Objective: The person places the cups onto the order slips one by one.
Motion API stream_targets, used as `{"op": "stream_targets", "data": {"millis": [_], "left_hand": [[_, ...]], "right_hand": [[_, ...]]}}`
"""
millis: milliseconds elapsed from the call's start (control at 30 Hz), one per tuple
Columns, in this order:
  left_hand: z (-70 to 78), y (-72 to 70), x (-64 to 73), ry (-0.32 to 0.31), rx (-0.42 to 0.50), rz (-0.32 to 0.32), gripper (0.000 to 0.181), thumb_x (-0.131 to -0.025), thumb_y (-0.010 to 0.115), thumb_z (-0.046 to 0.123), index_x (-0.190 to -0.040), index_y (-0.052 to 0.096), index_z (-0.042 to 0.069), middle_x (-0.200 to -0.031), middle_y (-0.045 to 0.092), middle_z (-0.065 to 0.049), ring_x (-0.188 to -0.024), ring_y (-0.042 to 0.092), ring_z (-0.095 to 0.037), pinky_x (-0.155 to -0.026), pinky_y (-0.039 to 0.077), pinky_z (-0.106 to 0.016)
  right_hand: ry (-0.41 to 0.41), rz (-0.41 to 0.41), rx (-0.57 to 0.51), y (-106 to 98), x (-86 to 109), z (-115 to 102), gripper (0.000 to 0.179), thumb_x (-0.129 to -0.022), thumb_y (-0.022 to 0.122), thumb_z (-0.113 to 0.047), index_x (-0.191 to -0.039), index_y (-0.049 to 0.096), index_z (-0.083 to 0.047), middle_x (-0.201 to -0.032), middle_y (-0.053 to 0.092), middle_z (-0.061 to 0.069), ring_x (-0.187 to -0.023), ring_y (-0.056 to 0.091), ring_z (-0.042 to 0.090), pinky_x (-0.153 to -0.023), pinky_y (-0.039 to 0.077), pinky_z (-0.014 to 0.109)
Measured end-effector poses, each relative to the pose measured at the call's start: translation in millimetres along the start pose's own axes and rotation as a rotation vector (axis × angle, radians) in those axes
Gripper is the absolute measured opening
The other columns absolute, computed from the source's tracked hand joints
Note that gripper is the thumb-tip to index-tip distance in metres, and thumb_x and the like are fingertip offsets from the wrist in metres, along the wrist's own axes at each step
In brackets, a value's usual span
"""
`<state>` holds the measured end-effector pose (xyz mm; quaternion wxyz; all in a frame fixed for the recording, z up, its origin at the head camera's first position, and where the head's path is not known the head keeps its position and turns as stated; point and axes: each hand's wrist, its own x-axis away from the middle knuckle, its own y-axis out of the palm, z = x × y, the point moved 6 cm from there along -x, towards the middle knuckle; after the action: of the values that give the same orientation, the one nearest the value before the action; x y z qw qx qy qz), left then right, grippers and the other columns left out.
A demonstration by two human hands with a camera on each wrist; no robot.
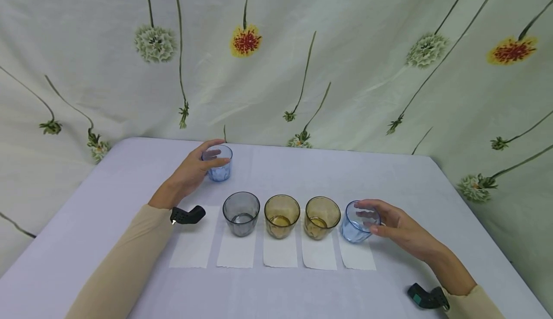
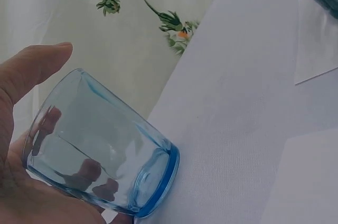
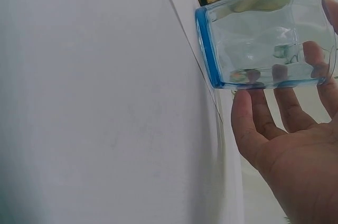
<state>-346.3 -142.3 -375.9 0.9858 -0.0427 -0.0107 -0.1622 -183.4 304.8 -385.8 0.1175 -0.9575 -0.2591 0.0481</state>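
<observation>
At the back left of the table stands a clear blue glass point(image 1: 220, 172). My left hand point(image 1: 190, 170) is spread around it, fingers on its far side. In the left wrist view the straight thumb point(image 2: 45, 63) lies off the wall of this glass point(image 2: 111, 139). A second blue glass point(image 1: 355, 232) is at the right end of a row, over a white paper strip point(image 1: 360, 259). My right hand point(image 1: 406, 232) holds its side, thumb toward me and fingers behind, some seen through the glass point(image 3: 253, 39) in the right wrist view.
Left of the right blue glass stand two amber glasses point(image 1: 321, 218) point(image 1: 282, 217) and a grey glass point(image 1: 242, 215), each over a white paper strip. Another paper strip point(image 1: 192, 244) lies at the left by my forearm. A flowered cloth point(image 1: 345, 59) hangs behind the table.
</observation>
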Motion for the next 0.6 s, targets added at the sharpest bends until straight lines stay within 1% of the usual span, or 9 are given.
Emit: {"op": "stream_targets", "data": {"millis": [133, 267, 367, 600], "left_hand": [[-0.8, 0.1, -0.2, 0.001, 0.007, -0.018, 0.073, -0.096, 0.069, 0.016, -0.156, 0.029, 0.010, -0.163, 0.019, -0.020, -0.153, 0.015, -0.032, -0.124, 0.010, -0.051], [-2.0, 0.0, -0.4, 0.003, 0.011, -0.029, 0.073, -0.095, 0.069, 0.014, -0.156, 0.028, 0.010, -0.161, 0.023, -0.022, -0.151, 0.019, -0.034, -0.123, 0.010, -0.051], [-2.8, 0.2, -1.2, 0.002, 0.012, -0.031, 0.074, -0.095, 0.069, 0.014, -0.156, 0.027, 0.010, -0.161, 0.023, -0.022, -0.151, 0.020, -0.034, -0.123, 0.010, -0.051], [-2.0, 0.8, -2.4, -0.004, -0.010, -0.011, 0.073, -0.095, 0.069, 0.012, -0.156, 0.028, 0.010, -0.161, 0.025, -0.022, -0.151, 0.020, -0.035, -0.123, 0.014, -0.050]], "right_hand": [[-0.010, -0.005, -0.004, 0.1, -0.3, -0.9, 0.051, -0.099, 0.052, 0.004, -0.148, 0.040, 0.000, -0.155, 0.041, 0.013, -0.135, 0.050, 0.006, -0.103, 0.047, 0.024], [0.001, -0.002, -0.003, 0.5, -0.5, -0.4, 0.050, -0.099, 0.052, 0.004, -0.148, 0.041, -0.001, -0.155, 0.041, 0.013, -0.134, 0.050, 0.006, -0.103, 0.047, 0.024], [0.008, 0.003, 0.003, 0.4, -0.6, -0.3, 0.050, -0.099, 0.053, 0.003, -0.148, 0.041, -0.002, -0.154, 0.042, 0.011, -0.134, 0.050, 0.006, -0.102, 0.048, 0.024], [0.006, 0.001, -0.005, 0.4, 0.2, -0.6, 0.050, -0.100, 0.052, 0.003, -0.148, 0.041, -0.001, -0.154, 0.043, 0.008, -0.134, 0.050, 0.006, -0.102, 0.048, 0.024]]}}
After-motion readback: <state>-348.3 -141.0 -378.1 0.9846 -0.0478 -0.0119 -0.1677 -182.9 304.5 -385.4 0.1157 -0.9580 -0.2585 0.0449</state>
